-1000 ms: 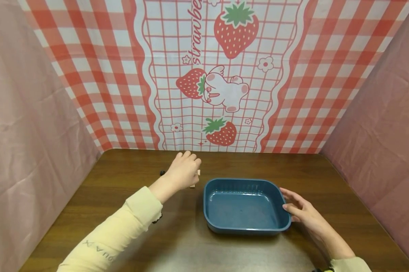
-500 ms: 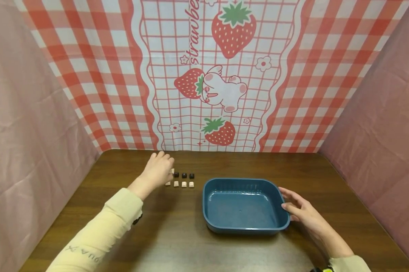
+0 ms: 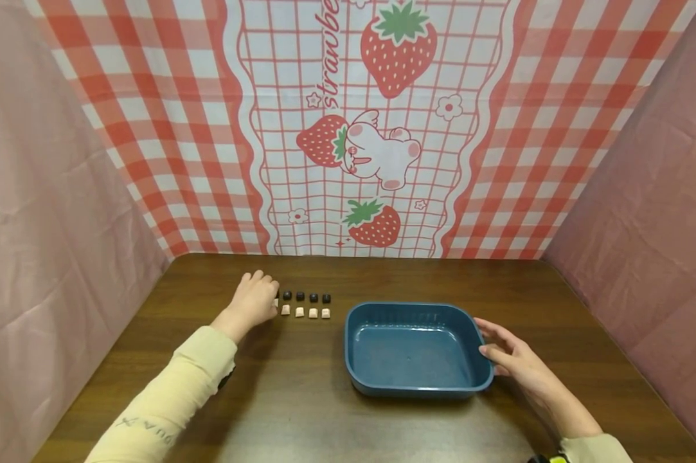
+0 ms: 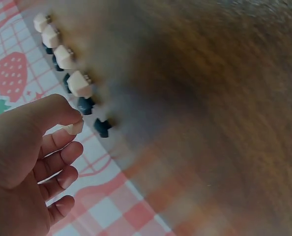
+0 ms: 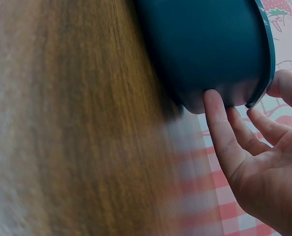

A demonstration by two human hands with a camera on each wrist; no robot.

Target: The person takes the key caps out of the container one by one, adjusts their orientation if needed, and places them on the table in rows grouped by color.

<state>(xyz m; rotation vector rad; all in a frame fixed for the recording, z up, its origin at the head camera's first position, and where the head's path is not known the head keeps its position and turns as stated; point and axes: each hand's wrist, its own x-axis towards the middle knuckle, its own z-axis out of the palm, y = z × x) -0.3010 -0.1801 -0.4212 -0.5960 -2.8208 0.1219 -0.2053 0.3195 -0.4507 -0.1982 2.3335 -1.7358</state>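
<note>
In the left wrist view a beige keycap (image 4: 74,127) is pinched between the thumb and index finger of my left hand (image 3: 254,299), whose other fingers are loosely bent. That hand is low over the table at the left end of two short rows of keycaps. Beige keycaps (image 3: 299,312) make up the front row and black keycaps (image 3: 300,296) the back one, partly hidden at the left by the hand. My right hand (image 3: 524,363) grips the right end of a blue rectangular bin (image 3: 408,392), thumb over its rim and fingers against the outer wall (image 5: 210,54).
The bin stands on the brown wooden table (image 3: 301,418), right of the keycap rows. A red-and-white strawberry cloth (image 3: 486,218) hangs behind the table's back edge. Pink curtains (image 3: 642,193) enclose both sides.
My left hand has moved left along the rows with the beige keycap and then lowered at their left end, uncovering the keycaps to its right. The right hand stays on the bin.
</note>
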